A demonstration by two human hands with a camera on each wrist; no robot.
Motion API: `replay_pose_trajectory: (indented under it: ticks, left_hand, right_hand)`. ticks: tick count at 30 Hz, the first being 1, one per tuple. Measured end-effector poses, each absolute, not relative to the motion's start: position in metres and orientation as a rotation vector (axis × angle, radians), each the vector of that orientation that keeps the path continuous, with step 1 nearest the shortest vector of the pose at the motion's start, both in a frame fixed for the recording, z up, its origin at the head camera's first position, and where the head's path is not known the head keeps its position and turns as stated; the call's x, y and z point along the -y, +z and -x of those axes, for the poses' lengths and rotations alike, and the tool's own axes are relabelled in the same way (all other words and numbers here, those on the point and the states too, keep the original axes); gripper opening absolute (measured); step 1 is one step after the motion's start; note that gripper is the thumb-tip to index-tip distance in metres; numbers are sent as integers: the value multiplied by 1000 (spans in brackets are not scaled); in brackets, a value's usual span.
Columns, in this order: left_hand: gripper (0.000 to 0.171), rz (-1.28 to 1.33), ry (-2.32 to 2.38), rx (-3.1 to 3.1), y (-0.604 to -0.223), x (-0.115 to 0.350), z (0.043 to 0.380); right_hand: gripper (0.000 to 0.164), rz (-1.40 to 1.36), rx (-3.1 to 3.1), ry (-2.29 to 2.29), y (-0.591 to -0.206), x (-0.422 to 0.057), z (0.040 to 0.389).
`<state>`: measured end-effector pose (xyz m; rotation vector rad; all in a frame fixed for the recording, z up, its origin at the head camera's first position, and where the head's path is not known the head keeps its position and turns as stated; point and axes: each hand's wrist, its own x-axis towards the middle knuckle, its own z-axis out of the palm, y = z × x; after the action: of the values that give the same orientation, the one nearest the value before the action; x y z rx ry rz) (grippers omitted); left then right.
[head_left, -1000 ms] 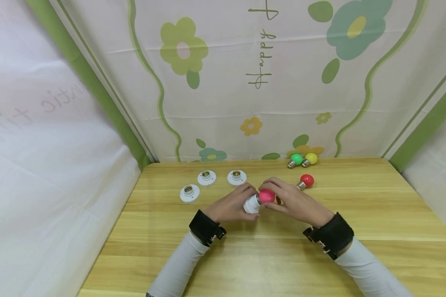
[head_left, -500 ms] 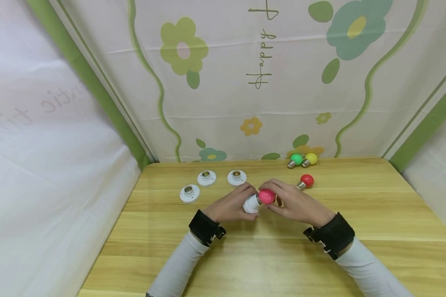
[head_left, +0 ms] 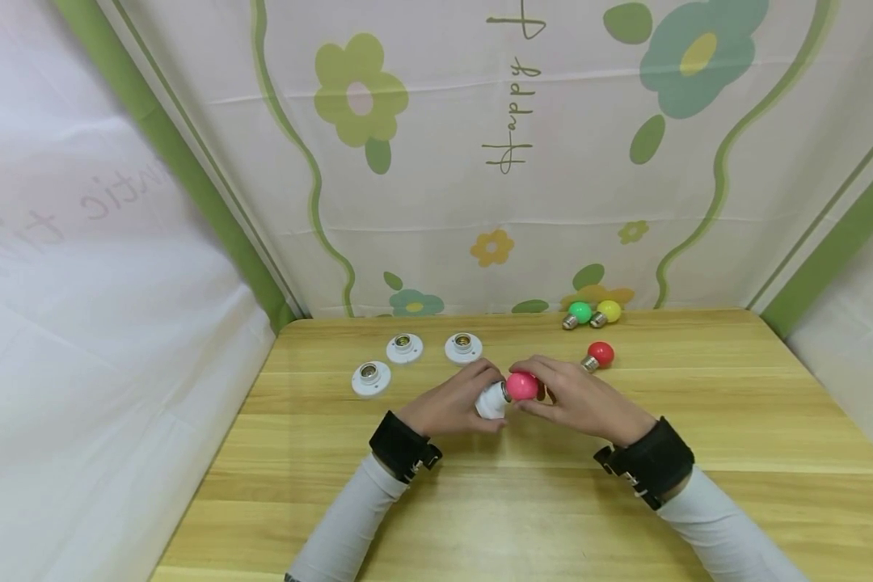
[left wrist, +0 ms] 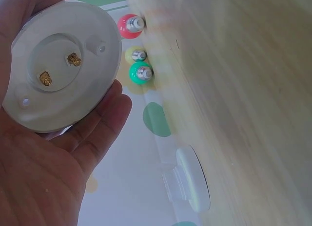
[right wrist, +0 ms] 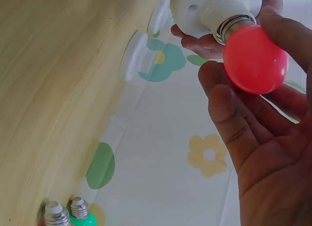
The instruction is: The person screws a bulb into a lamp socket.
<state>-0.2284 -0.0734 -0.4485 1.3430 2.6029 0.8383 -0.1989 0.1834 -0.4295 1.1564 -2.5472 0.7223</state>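
A pale wooden table (head_left: 524, 517) with a striped grain fills the lower part of the head view. Behind it hangs a white cloth (head_left: 436, 194) printed with flowers, leaves and the word "Happy" set sideways, and another white cloth (head_left: 116, 307) edges the left side.

Over the middle of the table, a white socket (head_left: 491, 402) sits in the left hand (head_left: 451, 404), its fingers and thumb curled round the rim. A pink bulb (head_left: 522, 386) lies between that socket and the right hand (head_left: 582, 398), whose thumb and fingers close about the glass. The bulb's metal base meets the socket's mouth, with some metal showing; how deep it sits I cannot tell.

Besides the held pair, three sockets (head_left: 463, 347) stand on the table beyond the left hand, mouths up. Three bulbs lie past the right hand: one green bulb (head_left: 579, 312) just beside one yellow bulb (head_left: 609, 311), and one red bulb (head_left: 600, 354) nearer. That makes four sockets and four bulbs.
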Motion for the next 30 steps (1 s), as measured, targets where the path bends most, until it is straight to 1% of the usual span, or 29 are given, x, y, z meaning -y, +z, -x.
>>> replay_pose_trajectory:
  ticks: [8,13,20,25,30]
  left_hand:
    - [48,-1360,821,-2607,-448,74,228]
    - [48,-1361,833,-2606,-447,74,228]
    - [50,-1349,841,-2607,-447,73,229]
    - [50,-1338,854,-2608,-449,73,229]
    - [49,-1346,867,-2604,-448,73,229]
  right_hand:
    - [44,-1113,2595,725,-430,-184,199]
    - [53,-1113,2591,717,-430,-183,200]
    - [47,-1194,2513,749,-430,-182,200]
    - [51,-1220,2474,759,-431,-183,200]
    - [52,-1225,2485,739,-431,-183,200]
